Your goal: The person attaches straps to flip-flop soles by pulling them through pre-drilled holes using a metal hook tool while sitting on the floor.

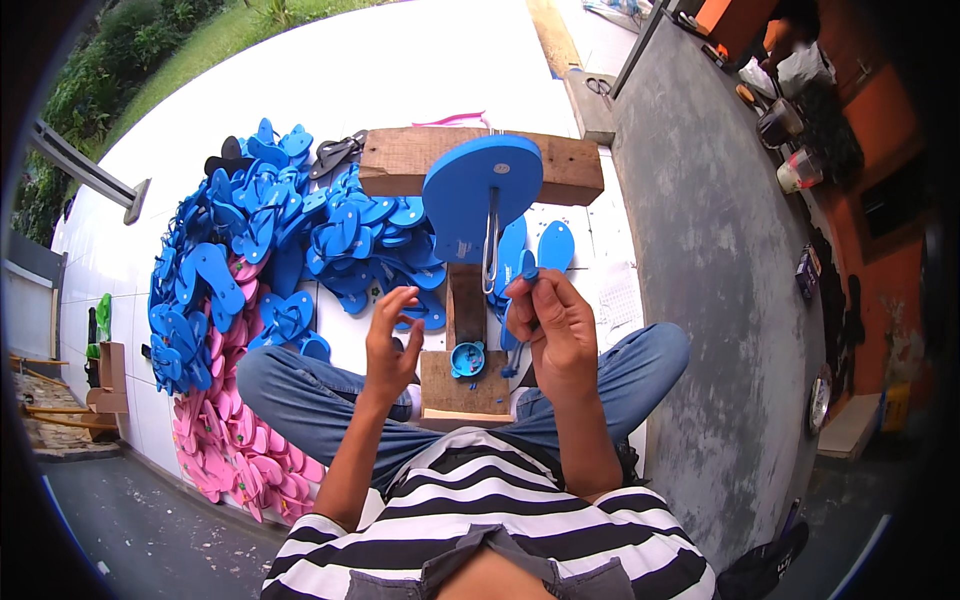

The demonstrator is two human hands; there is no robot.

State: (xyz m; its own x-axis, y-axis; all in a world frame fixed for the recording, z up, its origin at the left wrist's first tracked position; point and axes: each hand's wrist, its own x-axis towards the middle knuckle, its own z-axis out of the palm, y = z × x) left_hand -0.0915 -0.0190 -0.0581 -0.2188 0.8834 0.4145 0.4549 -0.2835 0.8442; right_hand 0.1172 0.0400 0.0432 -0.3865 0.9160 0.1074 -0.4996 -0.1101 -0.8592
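Observation:
A blue flip-flop sole (pixel 465 190) stands tilted against a wooden crossbeam (pixel 570 168), with a long metal loop (pixel 491 245) running down its face. Just below and right of it, my right hand (pixel 556 325) is closed in a pinch on a blue flip-flop strap (pixel 527 264). One end pokes out above the fingertips, and blue rubber hangs below the hand. My left hand (pixel 388 345) is raised left of the wooden post (pixel 466 305), fingers apart and curved, holding nothing. Between my hands, a small blue bowl (pixel 467 359) with tiny bits inside sits on the wooden base (pixel 440 395).
Blue flip-flops (pixel 250 215) lie heaped on the white tiles at left, with pink ones (pixel 235 440) nearer me. More blue soles (pixel 556 245) lie right of the post. Scissors (pixel 598 87) rest on a grey ledge. Another person (pixel 795 25) is at the far right.

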